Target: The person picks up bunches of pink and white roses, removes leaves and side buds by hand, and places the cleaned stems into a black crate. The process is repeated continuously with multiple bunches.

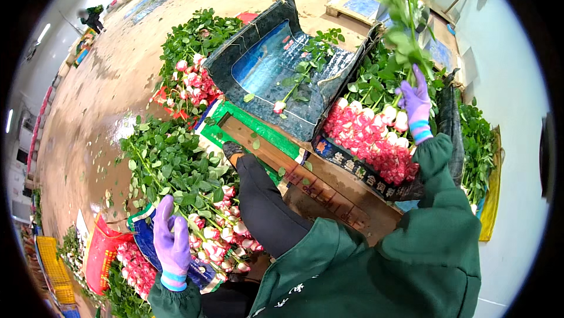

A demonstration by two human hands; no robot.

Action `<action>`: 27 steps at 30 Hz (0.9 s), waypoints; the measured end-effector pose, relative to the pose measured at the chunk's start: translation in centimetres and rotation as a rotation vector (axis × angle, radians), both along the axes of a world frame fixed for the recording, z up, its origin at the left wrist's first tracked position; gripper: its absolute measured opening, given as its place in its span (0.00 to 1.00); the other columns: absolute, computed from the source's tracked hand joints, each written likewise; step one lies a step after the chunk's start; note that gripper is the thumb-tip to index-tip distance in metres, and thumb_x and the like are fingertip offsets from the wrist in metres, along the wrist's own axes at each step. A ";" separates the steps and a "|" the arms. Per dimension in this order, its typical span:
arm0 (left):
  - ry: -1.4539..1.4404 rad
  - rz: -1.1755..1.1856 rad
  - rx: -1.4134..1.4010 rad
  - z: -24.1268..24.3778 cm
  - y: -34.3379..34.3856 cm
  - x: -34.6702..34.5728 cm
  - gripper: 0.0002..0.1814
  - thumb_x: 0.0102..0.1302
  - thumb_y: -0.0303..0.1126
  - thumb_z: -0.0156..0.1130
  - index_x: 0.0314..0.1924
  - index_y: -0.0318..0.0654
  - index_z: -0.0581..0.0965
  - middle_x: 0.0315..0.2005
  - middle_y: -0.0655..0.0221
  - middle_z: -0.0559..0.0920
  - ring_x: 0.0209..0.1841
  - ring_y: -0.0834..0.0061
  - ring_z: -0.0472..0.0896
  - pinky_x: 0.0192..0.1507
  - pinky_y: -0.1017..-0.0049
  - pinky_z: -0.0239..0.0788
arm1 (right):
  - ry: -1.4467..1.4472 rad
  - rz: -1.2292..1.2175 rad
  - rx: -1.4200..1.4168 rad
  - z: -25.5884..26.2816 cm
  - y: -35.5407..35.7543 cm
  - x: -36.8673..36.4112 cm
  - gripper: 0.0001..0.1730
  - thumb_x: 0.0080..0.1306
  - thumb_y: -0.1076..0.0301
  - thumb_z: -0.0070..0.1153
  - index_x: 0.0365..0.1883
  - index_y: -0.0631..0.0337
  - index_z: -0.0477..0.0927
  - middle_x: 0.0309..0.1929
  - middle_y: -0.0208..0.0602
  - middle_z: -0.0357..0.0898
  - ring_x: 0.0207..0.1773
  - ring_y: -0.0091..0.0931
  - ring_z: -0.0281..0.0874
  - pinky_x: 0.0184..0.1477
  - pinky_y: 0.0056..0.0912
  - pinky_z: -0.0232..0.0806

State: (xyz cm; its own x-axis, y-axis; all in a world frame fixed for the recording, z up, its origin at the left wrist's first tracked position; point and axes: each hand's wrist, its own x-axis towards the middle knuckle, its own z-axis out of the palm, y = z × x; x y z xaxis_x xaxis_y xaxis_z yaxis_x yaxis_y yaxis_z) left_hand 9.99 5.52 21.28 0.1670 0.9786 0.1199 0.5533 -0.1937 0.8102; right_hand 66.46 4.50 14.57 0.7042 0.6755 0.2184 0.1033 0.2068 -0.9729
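Observation:
My right hand [415, 100], in a purple glove, is over the right-hand trough at the lower ends of blurred leafy green stems [403, 23]; rose blooms sit right below the fingers. Many pink-and-white roses [368, 135] lie packed in that trough. My left hand [171, 234], also gloved in purple, holds nothing, its fingers apart, beside a heap of leafy roses [216, 241]. One rose with a long stem [279, 106] lies in the dark lined trough [260, 71] ahead of me. A wooden board with ruled marks [304, 181] runs in front of my body.
More roses [191, 80] lie left of the dark trough. A red woven sack [103, 247] and a yellow crate [55, 265] are at lower left. A person [92, 18] stands far off at upper left. A white wall [506, 97] rises at right; leaves litter the wet floor [105, 142].

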 end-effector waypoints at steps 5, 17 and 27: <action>-0.103 0.005 -0.057 -3.6 0.6 -1.4 0.24 0.64 0.31 0.49 0.58 0.27 0.62 0.56 0.57 0.67 0.57 0.69 0.67 0.58 0.73 0.57 | 0.242 -0.169 -0.508 -17.0 -3.1 17.8 0.38 0.56 0.82 0.53 0.64 0.63 0.53 0.45 0.46 0.74 0.29 0.30 0.76 0.25 0.33 0.70; -0.339 0.128 -0.200 -8.2 0.4 -6.4 0.24 0.64 0.30 0.52 0.59 0.29 0.62 0.55 0.60 0.68 0.56 0.74 0.67 0.58 0.76 0.57 | -1.585 0.377 -1.741 -6.8 2.9 9.4 0.14 0.56 0.60 0.47 0.27 0.58 0.81 0.39 0.46 0.79 0.43 0.37 0.78 0.44 0.38 0.70; -0.608 0.597 -0.044 -7.6 0.8 -13.6 0.16 0.66 0.39 0.52 0.50 0.40 0.73 0.42 0.74 0.77 0.40 0.83 0.73 0.39 0.84 0.62 | -0.978 1.131 -0.206 3.0 10.3 -40.7 0.19 0.62 0.57 0.51 0.50 0.51 0.74 0.35 0.39 0.79 0.40 0.33 0.77 0.42 0.34 0.68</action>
State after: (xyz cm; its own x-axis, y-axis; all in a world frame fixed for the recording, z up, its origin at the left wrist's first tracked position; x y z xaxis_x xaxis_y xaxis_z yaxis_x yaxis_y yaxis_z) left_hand -3.63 6.37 13.73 -0.4597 0.8879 -0.0181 0.0195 0.0305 0.9993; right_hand 25.71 14.83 17.56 -0.5554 0.8234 0.1163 0.5938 0.4907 -0.6377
